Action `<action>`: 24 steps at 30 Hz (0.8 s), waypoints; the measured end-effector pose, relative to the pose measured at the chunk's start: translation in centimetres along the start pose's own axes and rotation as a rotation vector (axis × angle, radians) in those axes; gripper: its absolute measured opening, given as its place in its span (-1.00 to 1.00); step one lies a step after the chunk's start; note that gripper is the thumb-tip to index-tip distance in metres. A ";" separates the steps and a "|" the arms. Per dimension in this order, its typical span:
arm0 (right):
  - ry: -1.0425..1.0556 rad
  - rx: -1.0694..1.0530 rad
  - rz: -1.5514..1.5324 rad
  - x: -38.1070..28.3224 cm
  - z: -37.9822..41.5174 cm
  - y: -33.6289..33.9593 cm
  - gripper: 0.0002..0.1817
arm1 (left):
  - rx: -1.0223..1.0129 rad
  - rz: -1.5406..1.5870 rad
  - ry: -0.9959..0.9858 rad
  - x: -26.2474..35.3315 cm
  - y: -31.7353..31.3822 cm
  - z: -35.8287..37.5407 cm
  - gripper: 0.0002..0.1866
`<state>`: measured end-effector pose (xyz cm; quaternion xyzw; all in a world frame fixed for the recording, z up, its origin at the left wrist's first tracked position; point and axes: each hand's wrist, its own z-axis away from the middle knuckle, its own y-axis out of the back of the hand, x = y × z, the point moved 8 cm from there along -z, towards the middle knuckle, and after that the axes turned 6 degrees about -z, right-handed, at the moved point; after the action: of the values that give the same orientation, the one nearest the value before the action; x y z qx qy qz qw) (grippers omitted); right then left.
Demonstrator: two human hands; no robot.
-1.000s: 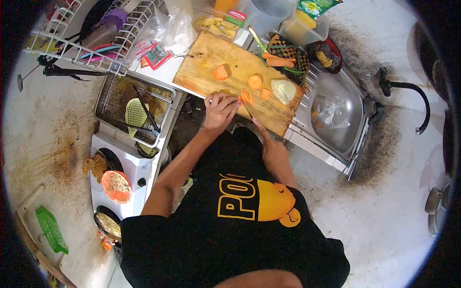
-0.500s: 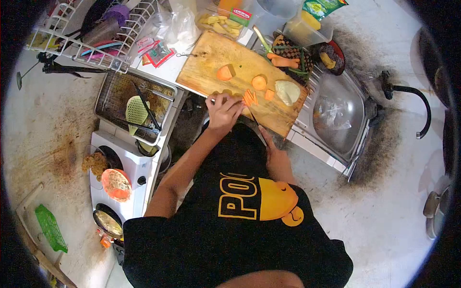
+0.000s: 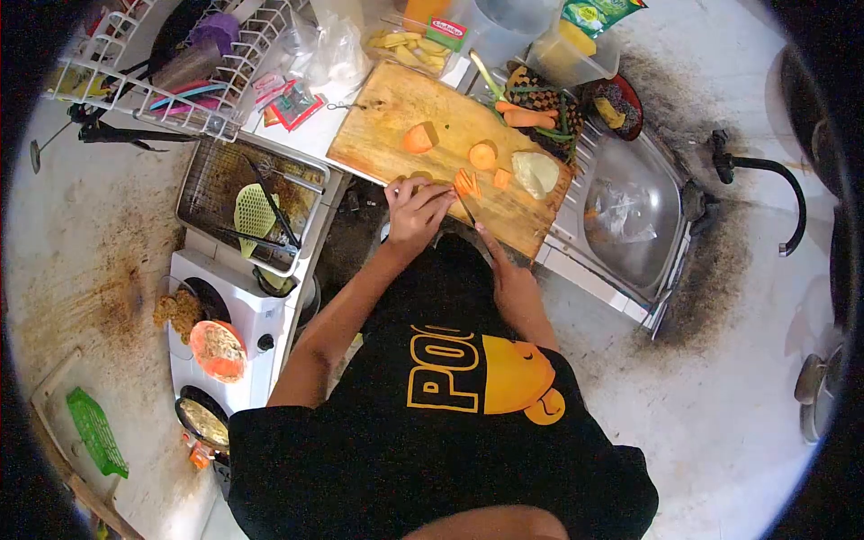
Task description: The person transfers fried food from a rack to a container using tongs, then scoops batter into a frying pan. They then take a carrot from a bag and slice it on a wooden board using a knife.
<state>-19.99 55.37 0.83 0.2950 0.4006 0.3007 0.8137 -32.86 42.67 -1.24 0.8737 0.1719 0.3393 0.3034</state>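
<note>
My right hand (image 3: 509, 270) grips a knife (image 3: 467, 211) by its handle, the dark blade pointing toward the board's near edge. Beside the blade, my left hand (image 3: 416, 216) rests on that edge with bent fingers, its fingertips pressed on a carrot piece that they mostly hide. Cut carrot strips (image 3: 467, 184) lie just past the blade. Farther up the wooden cutting board (image 3: 387, 117) are a carrot chunk (image 3: 418, 139), a thick carrot slice (image 3: 482, 157) and a smaller carrot piece (image 3: 501, 178). A pale, flat cabbage-like piece (image 3: 535, 174) lies toward the right side.
Right of the board is a metal sink (image 3: 630, 234) with a black faucet (image 3: 774, 171). Whole carrots (image 3: 525, 116) lie behind the board beside a clear tub (image 3: 571, 54). A dish rack (image 3: 180, 99) and a stove (image 3: 256, 297) with food pans stand at left.
My right hand and the knife have moved slightly forward, toward the board. My left hand stays in about the same place, and the carrot strips look slightly rearranged.
</note>
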 end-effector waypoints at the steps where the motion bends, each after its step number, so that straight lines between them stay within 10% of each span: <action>1: -0.008 -0.018 -0.008 0.0 -0.1 -0.1 -0.30 | 0.004 0.005 -0.008 -0.1 -0.2 0.2 -0.84; 18: -0.056 -0.151 -0.231 3.2 1.6 -0.5 -0.30 | 0.042 -0.043 0.031 0.6 -0.3 -0.4 -0.80; 24: 0.324 0.241 -0.388 2.8 1.4 4.4 -0.31 | -0.085 0.056 0.070 1.3 -0.4 -2.1 -0.64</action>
<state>-18.55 59.90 3.34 0.2556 0.6075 0.1326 0.7403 -33.38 44.50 0.37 0.8521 0.1432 0.3848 0.3246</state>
